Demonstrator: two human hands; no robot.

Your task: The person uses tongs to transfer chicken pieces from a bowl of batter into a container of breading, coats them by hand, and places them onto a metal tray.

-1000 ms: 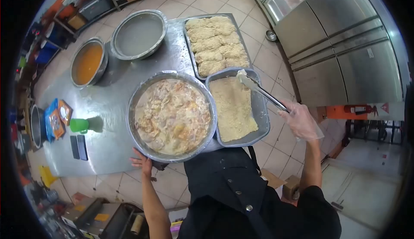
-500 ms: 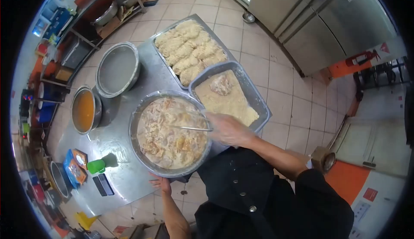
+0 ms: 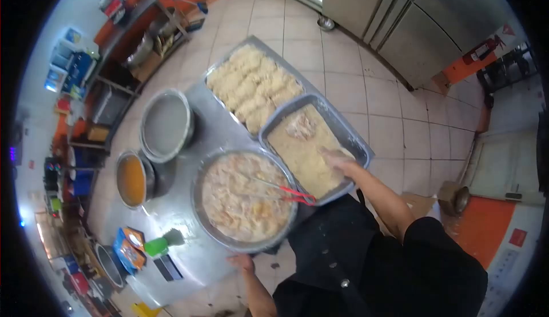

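My right hand (image 3: 337, 160) lies on the crumbs in the grey breadcrumb tray (image 3: 350, 135), fingers flat, nothing held. A wet battered piece (image 3: 300, 125) rests on the crumbs further back in that tray. Metal tongs with red handles (image 3: 281, 190) lie across the right side of the big steel bowl (image 3: 197, 194) of battered chicken. My left hand (image 3: 241, 261) rests at the table's near edge, just below this bowl. Behind the crumb tray, a second tray (image 3: 213, 72) is filled with several breaded pieces (image 3: 254, 88).
On the steel table (image 3: 189, 254) stand an empty steel bowl (image 3: 166, 124), a bowl of orange liquid (image 3: 132, 180), a green cup (image 3: 155, 246), colourful boxes (image 3: 128, 247) and a dark flat device (image 3: 168, 267). Steel fridges (image 3: 400, 14) stand beyond the tiled floor, shelves (image 3: 120, 37) at left.
My right hand has let go of the tongs, which now lie in the big bowl, and has moved onto the crumbs. A battered piece now sits in the crumb tray. The view has shifted.
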